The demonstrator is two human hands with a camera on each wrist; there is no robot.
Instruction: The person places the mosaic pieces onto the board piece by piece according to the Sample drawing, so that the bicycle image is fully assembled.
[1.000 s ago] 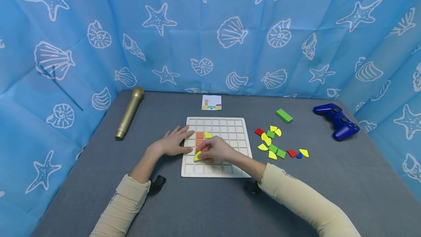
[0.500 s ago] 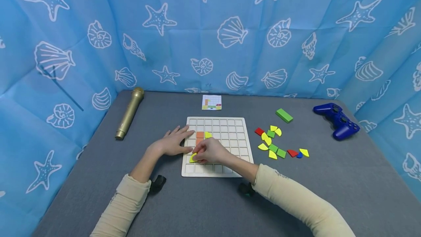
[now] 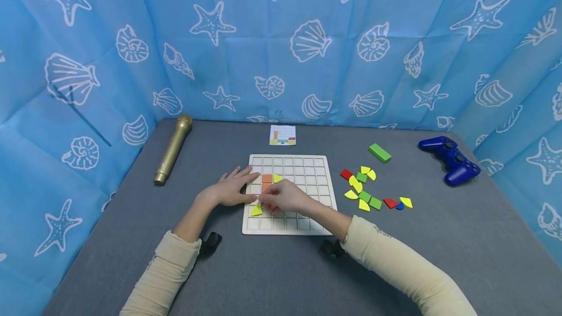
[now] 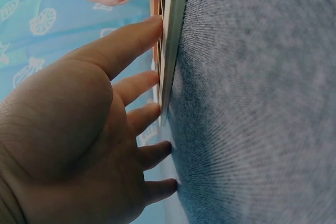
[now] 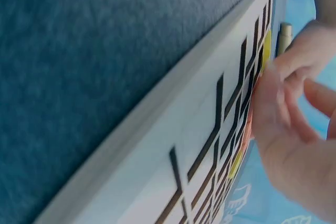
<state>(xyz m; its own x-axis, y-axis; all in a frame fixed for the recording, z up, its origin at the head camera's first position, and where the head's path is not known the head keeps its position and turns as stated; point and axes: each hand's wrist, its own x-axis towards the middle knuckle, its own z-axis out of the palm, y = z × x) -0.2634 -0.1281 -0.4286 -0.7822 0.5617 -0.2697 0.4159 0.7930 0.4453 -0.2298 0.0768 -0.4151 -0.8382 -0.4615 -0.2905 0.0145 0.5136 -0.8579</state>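
Note:
A white gridded board (image 3: 287,231) lies on the grey table. My left hand (image 3: 232,190) is spread over its left edge, thumb and nearest fingertips on the board in the left wrist view. A yellow quarter-round tile (image 3: 256,210) sits in the lower part of the leftmost column. Just above and right of it is my right hand (image 3: 287,197), its fingers and thumb bent and apart from the tile in the left wrist view. Orange tiles (image 3: 267,179) stand in the second column, with another yellow tile (image 3: 277,178) beside the top one. The right hand hides part of the board.
Loose yellow, green, red and blue tiles (image 3: 364,196) lie right of the board. Beyond them are a green block (image 3: 379,153) and a blue game controller (image 3: 450,160). A pattern card (image 3: 283,135) lies behind the board, and a gold microphone (image 3: 173,150) at the left.
My right hand has moved the yellow tile left into the leftmost column and let it go, then lifted slightly up and right. The left hand has stayed in place.

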